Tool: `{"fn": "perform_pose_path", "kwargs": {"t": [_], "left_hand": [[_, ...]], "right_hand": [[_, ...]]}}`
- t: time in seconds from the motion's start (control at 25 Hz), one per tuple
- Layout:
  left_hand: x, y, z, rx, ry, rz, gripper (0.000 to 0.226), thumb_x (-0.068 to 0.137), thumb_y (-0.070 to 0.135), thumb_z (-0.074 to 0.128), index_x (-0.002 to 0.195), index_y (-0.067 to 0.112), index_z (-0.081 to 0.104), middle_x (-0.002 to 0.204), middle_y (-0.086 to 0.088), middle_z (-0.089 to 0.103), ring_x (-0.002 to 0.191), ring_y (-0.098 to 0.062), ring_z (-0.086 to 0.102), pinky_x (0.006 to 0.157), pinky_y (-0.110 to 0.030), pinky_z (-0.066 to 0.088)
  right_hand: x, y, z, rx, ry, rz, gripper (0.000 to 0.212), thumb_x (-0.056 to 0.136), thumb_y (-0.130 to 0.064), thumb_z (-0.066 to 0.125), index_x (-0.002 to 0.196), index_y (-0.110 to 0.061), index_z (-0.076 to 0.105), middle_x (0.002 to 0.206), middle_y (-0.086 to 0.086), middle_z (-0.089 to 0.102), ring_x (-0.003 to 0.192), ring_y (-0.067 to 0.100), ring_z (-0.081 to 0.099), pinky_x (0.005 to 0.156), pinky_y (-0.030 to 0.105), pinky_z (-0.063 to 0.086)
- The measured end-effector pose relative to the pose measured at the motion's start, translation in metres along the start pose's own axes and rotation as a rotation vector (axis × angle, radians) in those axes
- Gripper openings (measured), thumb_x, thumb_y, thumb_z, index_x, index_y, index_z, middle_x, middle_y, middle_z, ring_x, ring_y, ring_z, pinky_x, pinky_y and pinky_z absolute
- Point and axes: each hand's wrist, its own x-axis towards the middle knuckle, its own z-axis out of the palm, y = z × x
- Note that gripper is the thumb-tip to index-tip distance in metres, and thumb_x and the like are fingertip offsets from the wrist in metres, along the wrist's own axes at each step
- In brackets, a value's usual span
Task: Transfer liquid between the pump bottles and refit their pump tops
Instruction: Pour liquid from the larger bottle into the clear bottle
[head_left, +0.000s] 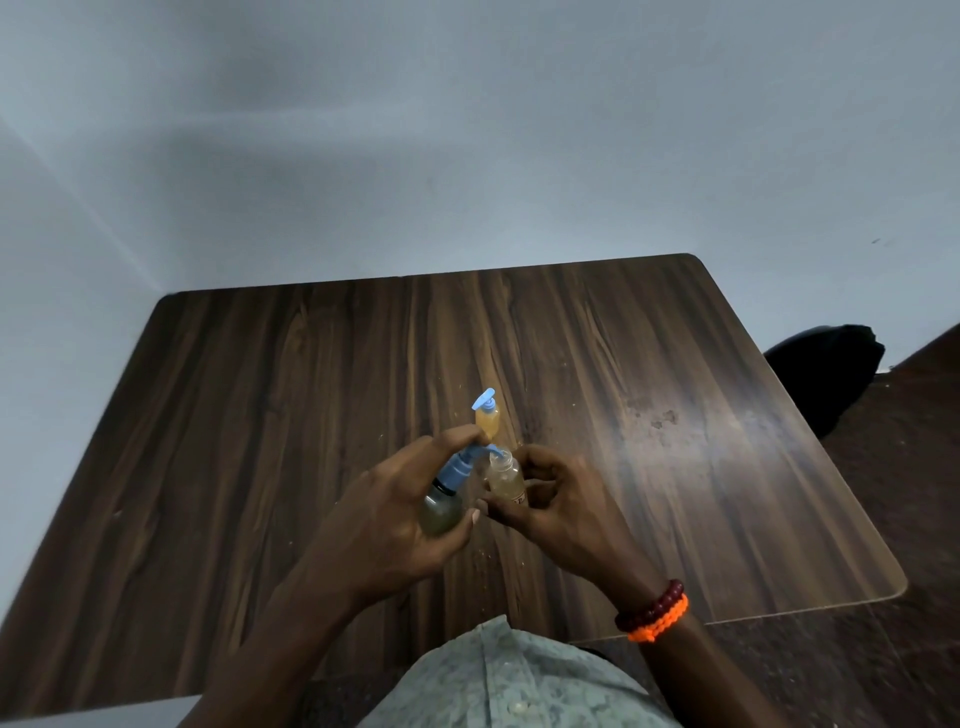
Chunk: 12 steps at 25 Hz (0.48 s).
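Note:
My left hand (387, 525) grips a greenish pump bottle (440, 512) with a blue pump top (457, 467), tilted to the right, with my forefinger on the pump head. Its spout reaches over the mouth of a small clear bottle (505, 480) with pale liquid, which my right hand (558, 512) holds upright just above the table. That bottle has no pump top on it. Behind both, an orange-filled pump bottle (487, 418) with a blue pump top stands on the table.
The dark wooden table (701, 415) meets a pale wall at the back. A black bag (826, 374) lies on the floor past the table's right edge. My right wrist wears red and orange bead bracelets (655, 613).

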Motion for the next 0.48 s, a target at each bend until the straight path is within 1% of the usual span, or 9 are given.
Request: {"fn": "perform_pose_path", "kwargs": {"t": [0.12,0.2,0.28,0.32,0.4,0.48], "left_hand": [[-0.0006,-0.0002,-0.0025,0.018,-0.014,0.002,0.078,0.088,0.053,0.068,0.152,0.061,0.025,0.132,0.009,0.064,0.108,-0.011,0.07,0.087,-0.037,0.064],[-0.0011,-0.0006,-0.0033,0.03,-0.01,0.008,0.073,0.088,0.053,0.067,0.151,0.058,0.03,0.131,0.01,0.064,0.108,-0.01,0.069,0.087,-0.037,0.064],[-0.0007,-0.0005,-0.0031,0.038,0.011,0.011,0.066,0.089,0.053,0.067,0.148,0.051,0.037,0.13,0.013,0.064,0.108,-0.007,0.068,0.087,-0.036,0.063],[-0.0002,-0.0007,-0.0028,0.039,0.017,0.012,0.066,0.089,0.053,0.067,0.148,0.05,0.037,0.13,0.013,0.064,0.108,-0.008,0.068,0.087,-0.037,0.063],[0.0002,-0.001,-0.0022,0.024,0.012,0.014,0.073,0.088,0.052,0.069,0.151,0.056,0.032,0.131,0.01,0.064,0.109,-0.011,0.07,0.087,-0.038,0.064],[-0.0004,-0.0027,-0.004,0.013,-0.004,0.011,0.079,0.087,0.051,0.07,0.151,0.062,0.026,0.132,0.01,0.064,0.109,-0.012,0.07,0.088,-0.039,0.064]], "right_hand": [[0.0015,-0.0013,-0.0026,0.021,0.014,-0.012,0.025,0.085,-0.027,0.083,0.106,-0.023,0.07,0.1,-0.004,0.075,0.085,0.006,0.073,0.068,0.016,0.058],[0.0019,-0.0022,-0.0035,0.01,0.004,-0.016,0.026,0.086,-0.029,0.082,0.107,-0.025,0.069,0.101,-0.004,0.074,0.085,0.005,0.072,0.068,0.015,0.058],[0.0021,-0.0017,-0.0014,-0.012,-0.008,-0.024,0.026,0.085,-0.03,0.082,0.107,-0.022,0.07,0.102,-0.005,0.074,0.087,0.004,0.072,0.07,0.015,0.057],[0.0022,-0.0015,0.0004,-0.006,-0.007,-0.027,0.028,0.085,-0.03,0.083,0.108,-0.018,0.071,0.102,-0.004,0.074,0.088,0.005,0.072,0.07,0.015,0.058],[0.003,-0.0018,0.0015,0.017,0.012,-0.025,0.033,0.084,-0.03,0.084,0.11,-0.014,0.072,0.102,-0.003,0.075,0.088,0.006,0.073,0.07,0.016,0.058],[0.0042,-0.0013,0.0001,0.014,0.033,-0.027,0.035,0.083,-0.034,0.084,0.11,-0.016,0.072,0.101,-0.004,0.076,0.087,0.006,0.074,0.07,0.017,0.059]]}}
